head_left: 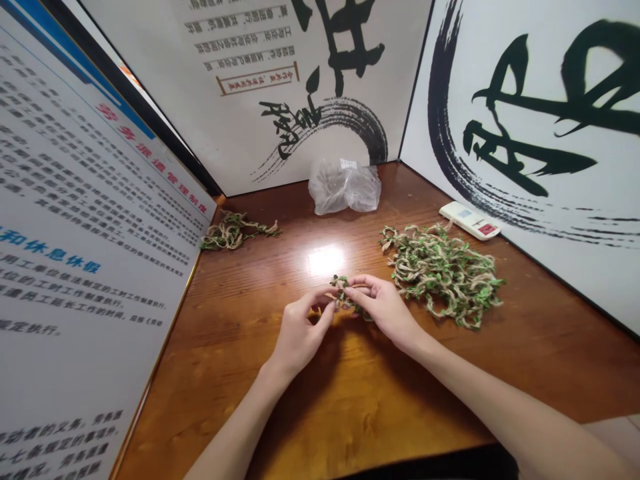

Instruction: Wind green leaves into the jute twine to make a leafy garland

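Between my two hands, a short piece of leafy twine (341,283), tan cord with small green leaves, is held just above the table. My left hand (306,328) pinches it between thumb and fingers from the left. From the other side my right hand (384,308) also grips it, with thumb and forefinger together and part of the twine hanging below the fingers. A large pile of leafy twine pieces (445,273) lies to the right of my right hand. Farther off at the back left is a smaller heap of the same leafy twine (234,230).
The brown wooden table (220,373) is enclosed by printed panels at the left, back and right (540,133). A crumpled clear plastic bag (345,189) sits against the back panel. A white handheld device (470,221) with a red label lies by the right panel.
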